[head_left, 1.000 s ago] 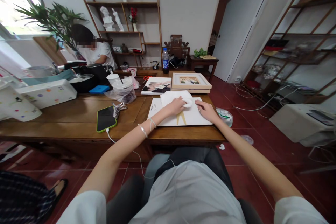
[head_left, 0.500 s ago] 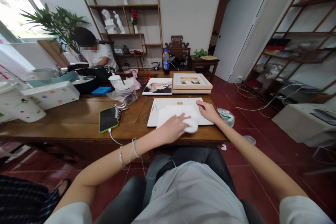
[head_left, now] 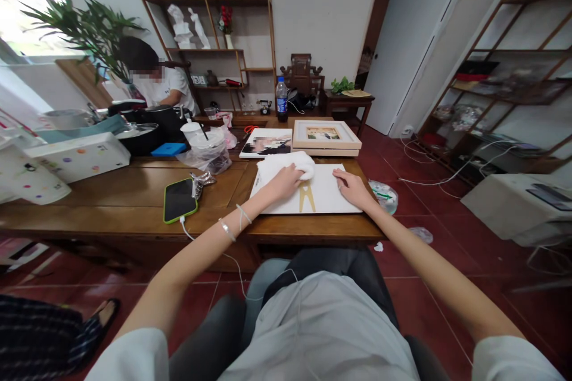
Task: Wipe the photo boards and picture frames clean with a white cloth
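Note:
A white panel [head_left: 330, 196] lies flat at the front edge of the table, with a gold A-shaped mark [head_left: 306, 199] on its face. My left hand [head_left: 288, 180] is closed on a bunched white cloth [head_left: 286, 164], which rests over the panel's far left part. At the panel's right side, my right hand [head_left: 353, 186] lies on the surface with its fingers stretched out, holding nothing. Just beyond the panel are a light wooden picture frame [head_left: 348, 144] and a photo print board [head_left: 250, 149].
A phone [head_left: 180, 200] on a white cable lies at left, beside a silver object [head_left: 202, 183]. Behind it stand a bagged cup [head_left: 208, 149], a blue box [head_left: 170, 149] and a dark pot [head_left: 136, 138]. A bottle [head_left: 281, 101] stands farther back. Another person [head_left: 167, 86] sits at far left.
My left hand has moved the cloth away from me and to the left across the panel, uncovering the gold mark's lower part. My right hand stays at the panel's right side.

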`<state>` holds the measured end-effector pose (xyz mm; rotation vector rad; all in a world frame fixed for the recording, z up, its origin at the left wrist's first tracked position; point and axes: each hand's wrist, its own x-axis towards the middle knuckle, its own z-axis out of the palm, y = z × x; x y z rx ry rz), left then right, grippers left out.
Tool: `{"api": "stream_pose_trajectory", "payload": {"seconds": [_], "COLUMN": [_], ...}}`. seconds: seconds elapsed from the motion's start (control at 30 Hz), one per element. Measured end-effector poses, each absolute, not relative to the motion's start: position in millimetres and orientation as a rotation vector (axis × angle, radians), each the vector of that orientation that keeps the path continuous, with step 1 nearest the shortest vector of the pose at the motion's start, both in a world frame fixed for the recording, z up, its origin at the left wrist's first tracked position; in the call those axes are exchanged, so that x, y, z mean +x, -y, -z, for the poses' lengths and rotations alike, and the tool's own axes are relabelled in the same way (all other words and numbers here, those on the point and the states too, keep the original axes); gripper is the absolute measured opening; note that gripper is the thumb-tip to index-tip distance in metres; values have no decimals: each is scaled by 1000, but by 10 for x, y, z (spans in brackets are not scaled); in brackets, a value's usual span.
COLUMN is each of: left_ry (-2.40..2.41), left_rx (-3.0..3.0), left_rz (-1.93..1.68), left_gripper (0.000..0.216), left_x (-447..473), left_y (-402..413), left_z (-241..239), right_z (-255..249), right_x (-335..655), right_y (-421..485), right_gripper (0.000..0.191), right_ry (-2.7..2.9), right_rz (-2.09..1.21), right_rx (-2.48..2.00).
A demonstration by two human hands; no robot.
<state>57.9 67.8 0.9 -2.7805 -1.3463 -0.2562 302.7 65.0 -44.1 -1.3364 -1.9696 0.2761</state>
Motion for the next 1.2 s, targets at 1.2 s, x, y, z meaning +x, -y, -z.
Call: {"api": "stream_pose_trajectory", "payload": {"seconds": [1.2], "left_ry": [1289], "left_rx": [-2841], "left_rz": [29], "left_gripper": [31], "left_x": [44], "left_y": [477], "left_z": [-71], "right_z": [468], "right_x": [2979], "right_y": [-689], "right_gripper": [39], "right_ry": [1954], "right_rz": [-212], "right_rx": [-1360]}}
